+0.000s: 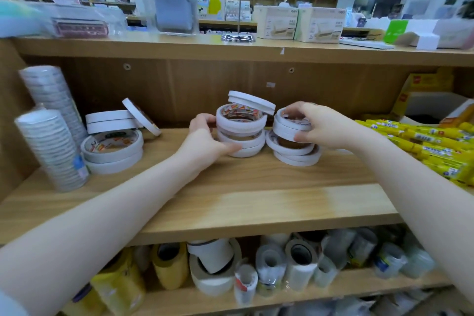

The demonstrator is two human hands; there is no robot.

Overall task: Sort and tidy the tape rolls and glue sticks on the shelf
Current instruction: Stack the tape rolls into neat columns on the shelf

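Two uneven stacks of white tape rolls stand mid-shelf on the wooden shelf [230,195]. My left hand [205,138] grips the left stack [241,133] from its left side, thumb at the base. A tilted roll [251,101] lies askew on top of that stack. My right hand [318,126] grips the upper rolls of the right stack [292,143], fingers curled over the rim. Yellow glue sticks [423,141] lie piled at the right. More white rolls [112,143] are stacked at the left, one roll [141,115] leaning against them.
Two tall wrapped columns of tape [51,146] lean at the far left. A yellow open box [431,100] sits behind the glue sticks. The lower shelf holds several larger tape rolls [213,267]. Boxes [300,23] stand on the top board.
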